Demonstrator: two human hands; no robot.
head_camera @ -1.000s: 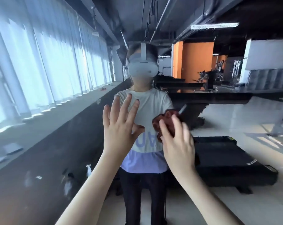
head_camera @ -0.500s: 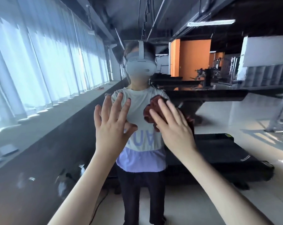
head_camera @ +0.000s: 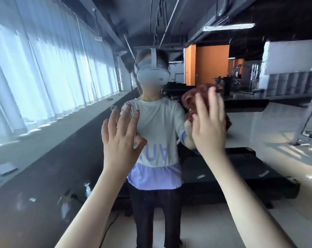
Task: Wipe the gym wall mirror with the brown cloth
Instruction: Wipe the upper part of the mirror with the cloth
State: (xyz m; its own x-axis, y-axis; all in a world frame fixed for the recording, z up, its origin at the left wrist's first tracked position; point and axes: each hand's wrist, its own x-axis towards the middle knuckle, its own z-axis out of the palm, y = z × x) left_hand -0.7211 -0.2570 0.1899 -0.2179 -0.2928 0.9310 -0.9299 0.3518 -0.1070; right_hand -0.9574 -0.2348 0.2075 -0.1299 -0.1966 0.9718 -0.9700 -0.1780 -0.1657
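Now the cloth [head_camera: 189, 101] is bunched against the mirror [head_camera: 269, 133], right of centre beside the reflected person's shoulder. Its edges show past the right hand [head_camera: 208, 126], which presses it to the glass with straight, motion-blurred fingers. Left of it and a little lower, the left hand [head_camera: 121, 140] is raised with fingers spread and holds nothing; whether it touches the glass I cannot tell. Behind both hands the mirror shows a person in a white headset [head_camera: 152, 74], a black treadmill [head_camera: 237, 176] to the right and curtained windows [head_camera: 44, 68] on the far left.
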